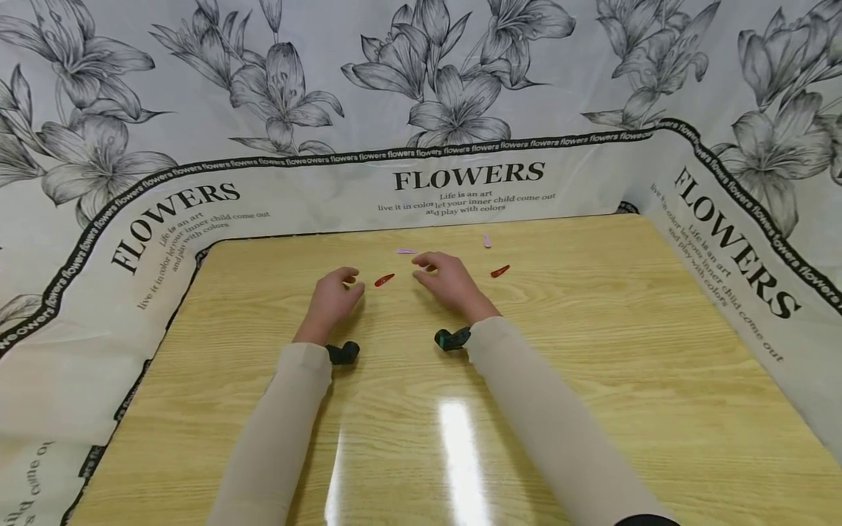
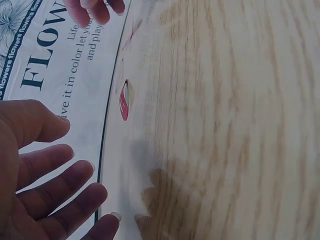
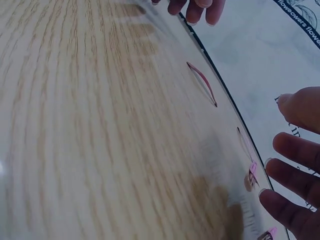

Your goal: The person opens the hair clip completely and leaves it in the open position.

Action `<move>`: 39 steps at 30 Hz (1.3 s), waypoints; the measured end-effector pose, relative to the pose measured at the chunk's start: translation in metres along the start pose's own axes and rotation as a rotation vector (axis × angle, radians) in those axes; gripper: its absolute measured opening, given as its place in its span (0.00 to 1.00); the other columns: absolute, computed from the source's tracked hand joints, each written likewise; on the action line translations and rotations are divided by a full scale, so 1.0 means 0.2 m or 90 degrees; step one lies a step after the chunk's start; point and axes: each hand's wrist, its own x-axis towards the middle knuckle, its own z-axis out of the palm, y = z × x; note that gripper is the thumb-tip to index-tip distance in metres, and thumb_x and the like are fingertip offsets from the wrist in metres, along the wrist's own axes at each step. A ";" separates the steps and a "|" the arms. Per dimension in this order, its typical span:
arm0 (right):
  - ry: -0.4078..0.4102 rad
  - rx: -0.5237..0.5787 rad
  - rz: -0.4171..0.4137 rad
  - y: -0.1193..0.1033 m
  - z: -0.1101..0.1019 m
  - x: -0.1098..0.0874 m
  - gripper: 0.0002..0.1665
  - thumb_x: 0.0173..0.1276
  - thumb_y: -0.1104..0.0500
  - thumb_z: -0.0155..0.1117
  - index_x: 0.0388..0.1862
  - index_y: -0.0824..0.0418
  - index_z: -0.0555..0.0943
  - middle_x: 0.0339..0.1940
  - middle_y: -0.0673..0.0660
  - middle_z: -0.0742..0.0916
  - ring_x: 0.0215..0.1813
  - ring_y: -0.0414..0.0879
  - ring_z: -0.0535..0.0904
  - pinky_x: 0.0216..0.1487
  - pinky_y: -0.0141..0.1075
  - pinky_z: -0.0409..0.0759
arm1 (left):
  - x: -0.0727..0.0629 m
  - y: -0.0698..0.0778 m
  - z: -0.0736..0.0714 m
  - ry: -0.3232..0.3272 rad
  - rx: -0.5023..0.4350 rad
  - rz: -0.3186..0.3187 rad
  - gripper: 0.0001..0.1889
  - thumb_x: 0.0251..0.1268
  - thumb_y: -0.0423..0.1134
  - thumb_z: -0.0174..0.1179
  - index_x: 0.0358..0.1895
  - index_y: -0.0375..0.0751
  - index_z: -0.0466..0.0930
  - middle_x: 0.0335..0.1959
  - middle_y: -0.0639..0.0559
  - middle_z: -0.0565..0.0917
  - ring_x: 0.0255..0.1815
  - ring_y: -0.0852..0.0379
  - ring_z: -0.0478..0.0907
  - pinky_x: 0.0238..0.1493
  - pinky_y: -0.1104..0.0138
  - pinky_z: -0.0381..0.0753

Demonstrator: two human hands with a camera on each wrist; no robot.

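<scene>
A red snap hair clip (image 1: 384,280) lies on the table between my two hands. My left hand (image 1: 335,299) hovers just left of it, thumb and fingers apart and holding nothing. On the other side my right hand (image 1: 450,281) is also bare, its fingers loosely bent above the wood. Behind the hands lies a pink hair clip (image 1: 405,250), close to the right fingertips. Another red hair clip (image 1: 500,271) rests right of the right hand, and a second pink one (image 1: 487,241) sits farther back. The left wrist view shows the middle red clip (image 2: 124,101) past the left thumb.
The wooden table (image 1: 592,351) ends at a white sheet (image 1: 316,197) with printed flowers and lettering, which rises along its back and sides. Black wrist cameras (image 1: 452,338) sit under both wrists. Bright light reflections streak the front of the tabletop.
</scene>
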 end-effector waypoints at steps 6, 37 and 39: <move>0.000 0.029 0.017 -0.02 0.06 0.04 0.21 0.73 0.49 0.58 0.62 0.53 0.77 0.59 0.53 0.82 0.60 0.50 0.77 0.60 0.45 0.76 | 0.02 -0.02 0.01 0.009 0.000 -0.003 0.23 0.71 0.43 0.52 0.66 0.38 0.71 0.57 0.39 0.78 0.56 0.43 0.76 0.53 0.53 0.76; -0.046 -0.016 0.011 -0.04 0.05 0.19 0.17 0.72 0.55 0.59 0.56 0.57 0.81 0.53 0.55 0.84 0.54 0.50 0.79 0.57 0.44 0.76 | 0.11 0.05 0.09 0.031 0.072 -0.014 0.17 0.65 0.40 0.54 0.52 0.37 0.82 0.47 0.44 0.84 0.46 0.48 0.78 0.52 0.56 0.77; -0.051 -0.021 0.006 -0.05 0.05 0.19 0.17 0.71 0.55 0.59 0.56 0.58 0.82 0.52 0.55 0.85 0.54 0.50 0.79 0.57 0.44 0.76 | 0.12 0.06 0.10 0.029 0.079 -0.016 0.17 0.65 0.41 0.54 0.52 0.37 0.82 0.47 0.44 0.84 0.45 0.48 0.78 0.51 0.56 0.77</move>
